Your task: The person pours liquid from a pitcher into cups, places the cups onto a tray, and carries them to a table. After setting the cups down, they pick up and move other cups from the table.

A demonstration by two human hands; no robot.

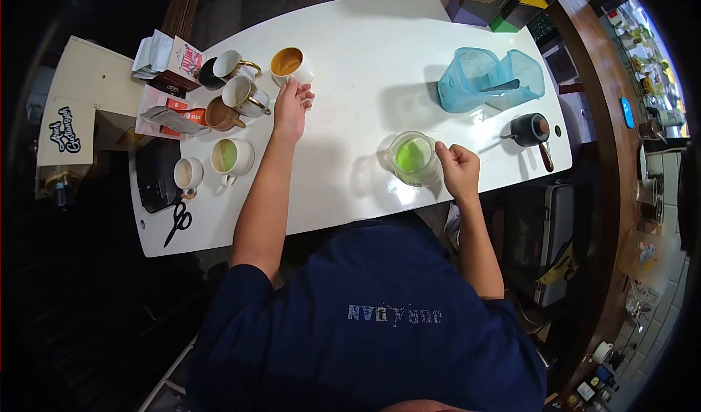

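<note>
My left hand is at the near side of a white mug with a yellow-orange inside, its fingers touching or wrapped at the mug's handle area. The handle itself is hidden by the fingers. On the right, my right hand is closed at the handle of a clear glass jug with bright green liquid in it. The jug stands upright near the table's front edge. A white mug with pale green contents stands left of my left forearm, beside a smaller white cup.
More mugs and packets crowd the white table's left end, with black scissors in front. Toward the right stand blue translucent containers and a dark long-handled pot. Coloured boxes sit at the back right.
</note>
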